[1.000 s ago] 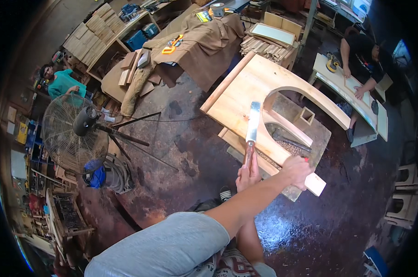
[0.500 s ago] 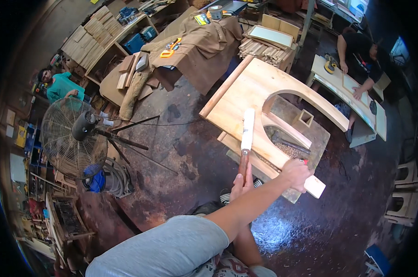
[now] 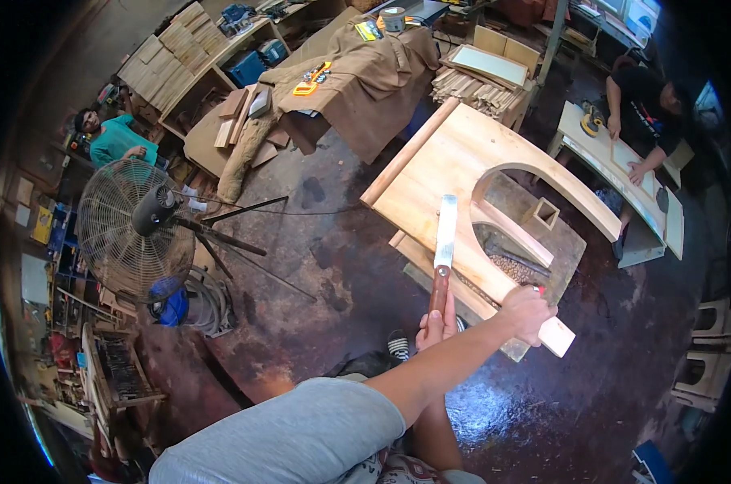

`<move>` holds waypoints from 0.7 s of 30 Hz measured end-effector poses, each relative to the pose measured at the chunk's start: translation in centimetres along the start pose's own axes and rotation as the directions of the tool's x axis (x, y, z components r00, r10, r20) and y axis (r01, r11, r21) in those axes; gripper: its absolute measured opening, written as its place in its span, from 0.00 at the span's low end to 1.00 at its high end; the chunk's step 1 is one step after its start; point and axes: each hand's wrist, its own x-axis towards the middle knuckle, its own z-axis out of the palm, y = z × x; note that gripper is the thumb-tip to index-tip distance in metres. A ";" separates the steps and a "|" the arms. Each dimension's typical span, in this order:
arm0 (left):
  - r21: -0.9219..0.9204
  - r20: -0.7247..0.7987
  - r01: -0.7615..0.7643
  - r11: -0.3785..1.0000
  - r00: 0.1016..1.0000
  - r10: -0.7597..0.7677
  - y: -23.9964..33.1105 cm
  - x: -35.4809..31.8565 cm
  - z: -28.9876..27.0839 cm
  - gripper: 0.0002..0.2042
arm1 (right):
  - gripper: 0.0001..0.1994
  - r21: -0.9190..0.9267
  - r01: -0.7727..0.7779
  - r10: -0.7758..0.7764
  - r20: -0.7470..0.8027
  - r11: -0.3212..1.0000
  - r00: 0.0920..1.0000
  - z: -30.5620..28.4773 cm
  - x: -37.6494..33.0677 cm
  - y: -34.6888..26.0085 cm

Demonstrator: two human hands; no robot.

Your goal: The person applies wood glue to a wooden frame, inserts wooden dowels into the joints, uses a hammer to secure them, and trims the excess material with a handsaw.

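Note:
A pale wooden stool (image 3: 430, 177) with an arched cutout lies on its side on a low worn board (image 3: 571, 242). My left arm crosses over my right one. My left hand (image 3: 529, 315) is closed around the stool's near leg, and a small red bit of something I cannot make out shows at its knuckles. My right hand (image 3: 436, 324), below the left forearm, grips the brown wooden handle of a putty knife (image 3: 440, 278). Its pale, flat blade points away from me, over the stool's side panel. Whether the blade touches the wood I cannot tell.
A pedestal fan (image 3: 135, 230) stands left. Brown cloth (image 3: 357, 89) covers a bench at the back. A co-worker (image 3: 648, 105) leans over a panel (image 3: 579, 133) at right; another person (image 3: 117, 139) is far left. Stacked stools (image 3: 700, 355) stand at the right edge.
The whole scene has shifted slightly right and down in view. The putty knife's blade has tilted a little further right. Both hands keep their holds.

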 end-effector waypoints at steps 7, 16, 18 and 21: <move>0.020 0.058 0.002 1.000 0.998 -0.004 0.3 0.2 -0.1 0.27 | 0.29 -0.334 0.089 -0.127 -0.093 0.938 0.987 1.1 -0.8 -0.4; 0.032 0.025 0.016 0.999 1.000 -0.017 0.4 0.1 0.0 0.26 | 0.30 -0.319 0.136 -0.171 -0.086 0.938 0.981 1.2 0.6 -1.7; 0.028 0.014 0.011 1.000 1.000 -0.011 0.8 0.1 -0.1 0.26 | 0.30 -0.286 0.120 -0.153 -0.096 0.951 0.984 0.9 -0.3 -0.3; 0.035 0.033 0.024 0.999 0.999 -0.025 0.6 0.1 -0.4 0.26 | 0.29 -0.226 0.096 -0.120 -0.092 0.969 0.989 0.7 -1.5 1.9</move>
